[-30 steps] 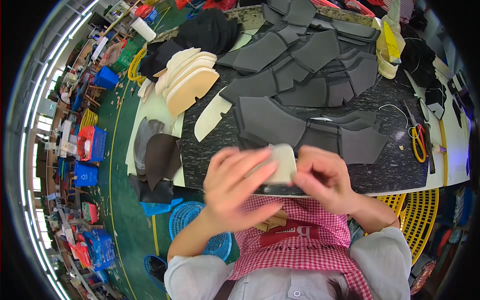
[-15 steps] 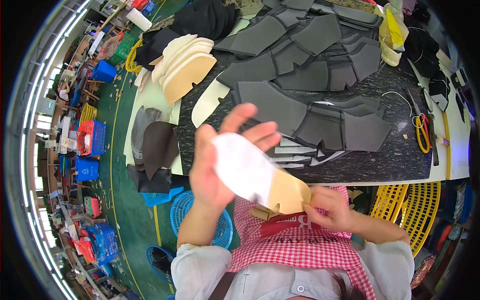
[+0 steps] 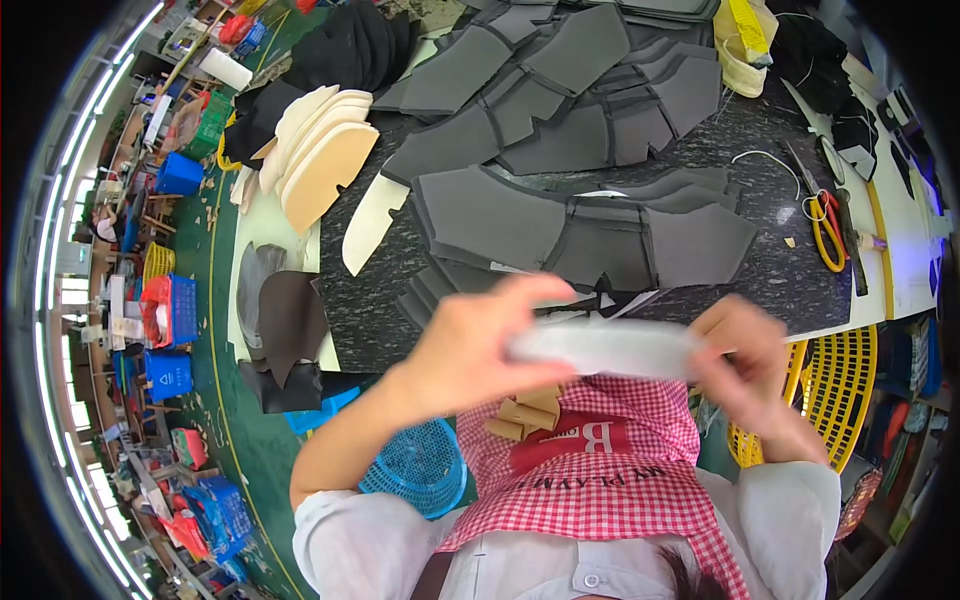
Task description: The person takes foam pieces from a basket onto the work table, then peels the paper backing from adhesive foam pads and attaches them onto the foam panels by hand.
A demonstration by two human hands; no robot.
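Head view showed the left hand (image 3: 470, 345) and right hand (image 3: 745, 355) pinching a blurred, pale piece (image 3: 605, 348) by its ends, near the front edge of the desk (image 3: 360, 320). Tan scraps (image 3: 527, 412) sat on the apron (image 3: 570, 495), so its tan layer seemed already off; it was not yet set down. A tan stack (image 3: 335, 165) and a lone pale cutout (image 3: 370, 225) remained on the desk. Half a second earlier, the piece was half white, half tan; now no tan showed on it.

Stacked grey cut pieces (image 3: 485, 212), scissors (image 3: 817, 198) on a worktable (image 3: 785, 270) and plastic crates (image 3: 182, 312) show a workshop.
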